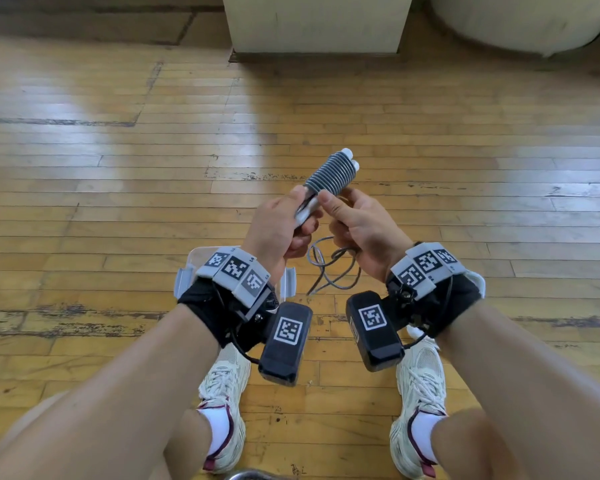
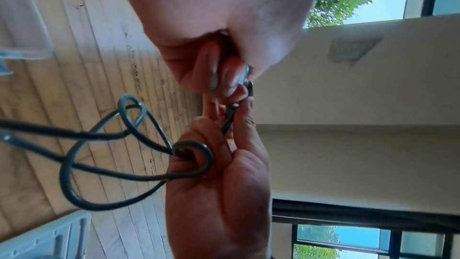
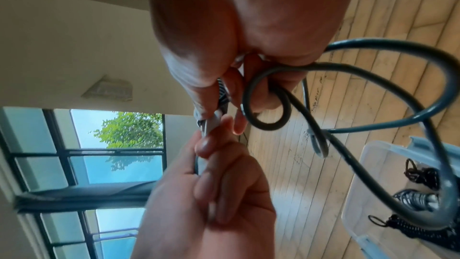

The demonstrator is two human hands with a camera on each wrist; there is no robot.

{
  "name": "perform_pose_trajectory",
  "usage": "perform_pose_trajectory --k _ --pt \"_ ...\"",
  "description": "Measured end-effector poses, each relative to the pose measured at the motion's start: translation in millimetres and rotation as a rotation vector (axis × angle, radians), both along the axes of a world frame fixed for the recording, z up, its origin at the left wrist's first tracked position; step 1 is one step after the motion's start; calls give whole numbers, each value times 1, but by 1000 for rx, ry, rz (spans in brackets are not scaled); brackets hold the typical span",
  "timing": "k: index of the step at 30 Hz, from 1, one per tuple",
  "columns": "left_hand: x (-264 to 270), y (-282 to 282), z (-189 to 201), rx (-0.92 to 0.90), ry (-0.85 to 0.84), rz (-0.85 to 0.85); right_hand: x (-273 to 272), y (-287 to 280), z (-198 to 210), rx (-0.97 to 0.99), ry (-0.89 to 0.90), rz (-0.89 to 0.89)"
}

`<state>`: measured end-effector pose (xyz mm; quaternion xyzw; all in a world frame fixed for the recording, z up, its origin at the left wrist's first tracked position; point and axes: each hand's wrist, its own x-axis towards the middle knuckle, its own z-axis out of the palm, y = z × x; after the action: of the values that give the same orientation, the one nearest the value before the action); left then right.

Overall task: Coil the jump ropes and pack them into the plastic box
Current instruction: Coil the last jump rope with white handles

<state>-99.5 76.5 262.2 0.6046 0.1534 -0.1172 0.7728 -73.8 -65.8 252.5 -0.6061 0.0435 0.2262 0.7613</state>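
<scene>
Daylight is admitted through the windows (image 3: 82,164), which are rendered bright and bluish in both wrist views. Broad pale glare patches are thrown across the wooden floor (image 1: 84,109). Floorboards are bowed by wide-angle distortion towards the edges. Close skin and the rope (image 2: 104,157) are softened by blur in the wrist views.

I read no words or brands, small digits on my wrist bands (image 1: 235,268) too tiny to read, only black-and-white square code tags there

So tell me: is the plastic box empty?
No: the right wrist view shows the box already holding coiled black ropes.
</scene>
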Motion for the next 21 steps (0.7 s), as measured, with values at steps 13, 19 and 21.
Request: perform_pose_trajectory --k 13,19,21 --pt "-9 0 -19 1260 -415 -298 0 -2 -20 -409 -207 -112" --pt "-12 -5 -20 1308 -430 -264 0 2 -17 -437 -190 -9" --pt "-9 -6 -20 1281 -364 -250 1 0 -12 -387 -166 22"
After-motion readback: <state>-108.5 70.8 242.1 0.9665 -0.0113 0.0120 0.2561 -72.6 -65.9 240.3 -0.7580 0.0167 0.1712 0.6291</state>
